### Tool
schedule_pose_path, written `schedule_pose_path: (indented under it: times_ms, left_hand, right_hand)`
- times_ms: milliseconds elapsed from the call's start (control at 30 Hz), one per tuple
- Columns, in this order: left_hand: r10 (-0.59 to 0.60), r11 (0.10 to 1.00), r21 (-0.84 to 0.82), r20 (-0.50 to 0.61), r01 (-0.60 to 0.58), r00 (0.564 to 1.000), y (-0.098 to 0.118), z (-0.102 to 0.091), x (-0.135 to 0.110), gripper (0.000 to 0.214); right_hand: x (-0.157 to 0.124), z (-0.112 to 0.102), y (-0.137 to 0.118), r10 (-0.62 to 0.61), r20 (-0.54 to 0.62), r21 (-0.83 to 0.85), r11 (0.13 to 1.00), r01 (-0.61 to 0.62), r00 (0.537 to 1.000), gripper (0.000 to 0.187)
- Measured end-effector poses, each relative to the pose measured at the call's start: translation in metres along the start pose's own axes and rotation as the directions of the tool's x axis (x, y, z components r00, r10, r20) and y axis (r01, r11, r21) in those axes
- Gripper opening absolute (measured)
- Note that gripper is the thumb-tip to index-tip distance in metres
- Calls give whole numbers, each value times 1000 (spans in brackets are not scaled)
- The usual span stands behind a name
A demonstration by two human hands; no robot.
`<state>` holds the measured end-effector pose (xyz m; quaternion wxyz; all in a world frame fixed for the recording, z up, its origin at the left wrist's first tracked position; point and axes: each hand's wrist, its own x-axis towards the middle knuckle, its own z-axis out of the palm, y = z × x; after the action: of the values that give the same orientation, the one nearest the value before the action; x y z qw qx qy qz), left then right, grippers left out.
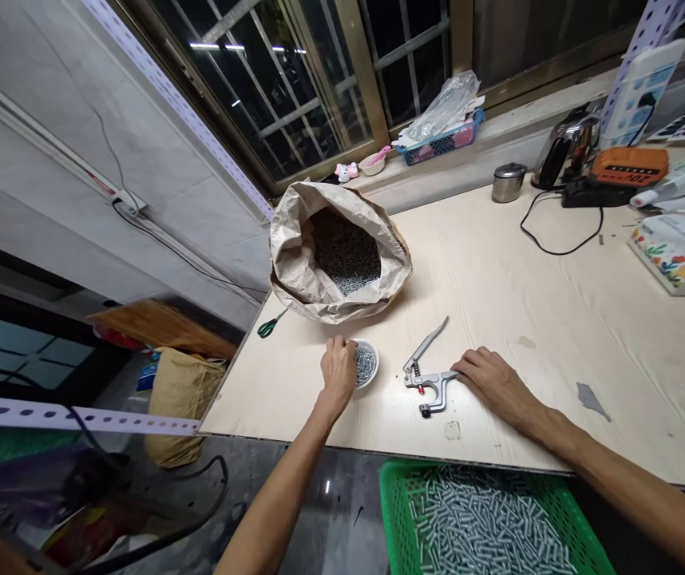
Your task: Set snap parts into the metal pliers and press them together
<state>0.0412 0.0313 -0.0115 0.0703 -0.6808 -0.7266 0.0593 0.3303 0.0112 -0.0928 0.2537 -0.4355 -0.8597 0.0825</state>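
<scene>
My left hand (338, 371) is closed at the left side of a small white bowl (377, 364), its fingertips curled over the rim. Small shiny metal pieces (366, 363) fill the bowl. To the right, silver hand pliers (435, 382) with a spring and a red tip lie on the table, handles spread apart. The end of their lower handle is under the fingers of my right hand (491, 382), which are bent around it. Behind the bowl stands an open sack (291, 271), its rim rolled down, with a mass of small dark metal parts (348, 251) inside.
Green-handled scissors (268, 327) lie near the table's left edge. Below the front edge is a green basket (391, 487) of metal pins (492, 519). A metal cup (508, 182), an orange battery charger (630, 168) and a tissue pack (681, 247) stand back right.
</scene>
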Motion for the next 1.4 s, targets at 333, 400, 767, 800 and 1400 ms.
schedule_pose_path:
  times_ms: [333, 400, 767, 800, 1400]
  left_hand:
    - [305, 949, 31, 168, -315, 937, -14, -14, 23, 23]
    - [299, 953, -9, 183, -302, 937, -14, -18, 25, 18]
    - [251, 968, -67, 235, -242, 939, -24, -34, 4, 16]
    - [251, 968, -77, 248, -239, 936, -25, -34, 2, 15]
    - [209, 972, -157, 233, -175, 950, -23, -21, -3, 15]
  right_hand:
    - [4, 5, -1, -41, -69, -51, 998, 38, 997, 23]
    - [5, 5, -1, -47, -84, -52, 998, 43, 995, 22]
    - [4, 2, -3, -33, -52, -47, 998, 30, 998, 21]
    - [4, 3, -2, -30, -53, -43, 999, 28, 998, 20]
    - [5, 2, -3, -34, -74, -29, 999, 32, 997, 23]
